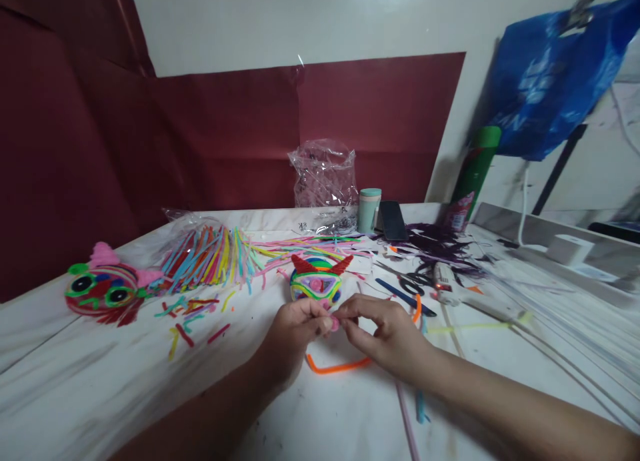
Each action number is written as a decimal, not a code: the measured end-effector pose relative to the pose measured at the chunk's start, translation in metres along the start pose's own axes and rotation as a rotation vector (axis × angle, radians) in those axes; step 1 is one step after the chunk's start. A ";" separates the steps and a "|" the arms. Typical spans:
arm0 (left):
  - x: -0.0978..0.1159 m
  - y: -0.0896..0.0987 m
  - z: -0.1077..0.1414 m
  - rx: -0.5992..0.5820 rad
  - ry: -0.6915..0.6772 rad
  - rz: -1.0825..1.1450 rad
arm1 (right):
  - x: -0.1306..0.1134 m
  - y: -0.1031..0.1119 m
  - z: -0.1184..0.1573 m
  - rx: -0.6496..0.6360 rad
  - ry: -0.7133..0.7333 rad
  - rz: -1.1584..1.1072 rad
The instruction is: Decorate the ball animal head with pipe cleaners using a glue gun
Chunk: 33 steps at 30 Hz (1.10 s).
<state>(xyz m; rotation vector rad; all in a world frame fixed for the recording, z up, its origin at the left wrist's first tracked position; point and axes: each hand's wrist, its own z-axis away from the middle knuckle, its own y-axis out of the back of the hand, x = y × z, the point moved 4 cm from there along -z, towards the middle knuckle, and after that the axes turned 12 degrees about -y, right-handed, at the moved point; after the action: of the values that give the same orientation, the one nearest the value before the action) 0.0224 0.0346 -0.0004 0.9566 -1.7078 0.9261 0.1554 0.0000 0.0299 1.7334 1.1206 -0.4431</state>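
At the middle of the head view, my left hand [293, 334] pinches a small pink coil of pipe cleaner [335, 323] between thumb and finger. My right hand [390, 334] is closed at the same piece, thumb and forefinger on its near side. Just beyond my fingertips sits a round multicoloured pipe-cleaner figure [316, 284] with red horn-like points; my hands hide its lower part. Below my right hand, a bent orange pipe cleaner [337, 367] lies on the marble-patterned table [310, 421].
A second pipe-cleaner figure [103, 289] sits at left, near cut scraps [187, 314] and a bundle of coloured pipe cleaners [210, 257]. Right of my hands lie scissors [413, 282], a blue strip [400, 295] and a glue gun [445, 284]. A green cup [369, 211] and phone [393, 221] stand behind.
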 end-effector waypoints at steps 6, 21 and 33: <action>-0.002 -0.001 0.000 -0.009 0.011 0.055 | 0.000 -0.001 0.002 0.051 0.043 -0.021; -0.005 0.000 0.001 0.017 -0.022 0.063 | 0.007 -0.006 0.004 0.104 0.025 -0.093; -0.003 -0.003 0.001 -0.009 -0.039 0.105 | 0.009 -0.008 0.007 0.120 0.087 -0.045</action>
<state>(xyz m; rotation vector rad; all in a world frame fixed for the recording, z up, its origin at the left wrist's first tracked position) 0.0251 0.0333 -0.0031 0.8913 -1.8076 0.9728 0.1551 -0.0013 0.0159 1.8501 1.2186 -0.4749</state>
